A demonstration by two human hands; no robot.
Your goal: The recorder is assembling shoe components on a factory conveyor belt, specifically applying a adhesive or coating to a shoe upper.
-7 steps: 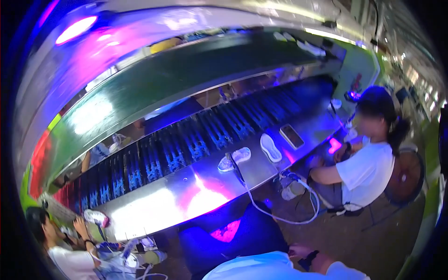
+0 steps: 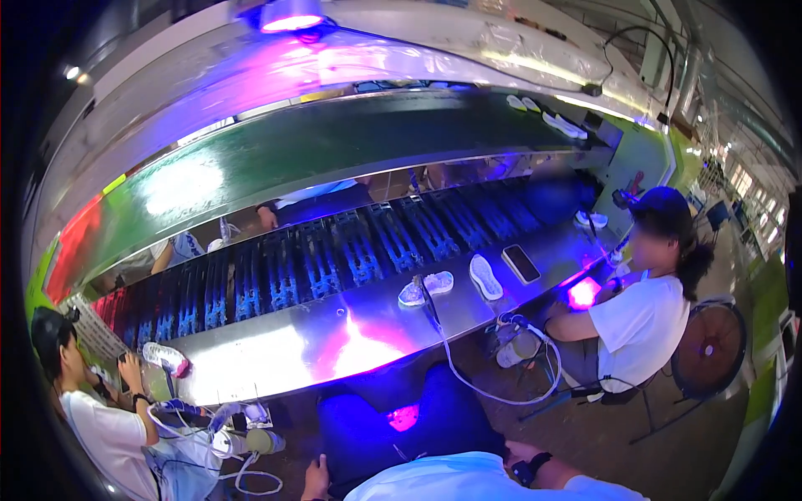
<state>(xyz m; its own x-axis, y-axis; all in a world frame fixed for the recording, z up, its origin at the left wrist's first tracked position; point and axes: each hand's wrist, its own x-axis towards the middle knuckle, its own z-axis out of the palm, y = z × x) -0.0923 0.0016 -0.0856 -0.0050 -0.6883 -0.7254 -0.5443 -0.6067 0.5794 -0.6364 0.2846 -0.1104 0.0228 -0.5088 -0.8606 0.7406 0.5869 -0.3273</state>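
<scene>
The smooth white, elongated shoe sole (image 2: 485, 277) lies forward and slightly left of the person's bare right hand (image 2: 520, 451), on the shiny grey metal ledge (image 2: 464, 316); its long axis points mostly away from the person. In this view the right hand looks the nearer one. Just left of that sole, a mottled lavender-white, sole-shaped piece (image 2: 426, 288) lies crosswise, rough-looking inside, with a thin dark stem (image 2: 429, 303) over it leading to a glossy white tube (image 2: 503, 402). The bare left hand (image 2: 317, 478) sits beside the dark cloth trousers (image 2: 355, 434), thumb raised, nothing visibly held; its finger closure cannot be told. The right hand, beside the other thigh, is partly hidden, so its grip cannot be told either
</scene>
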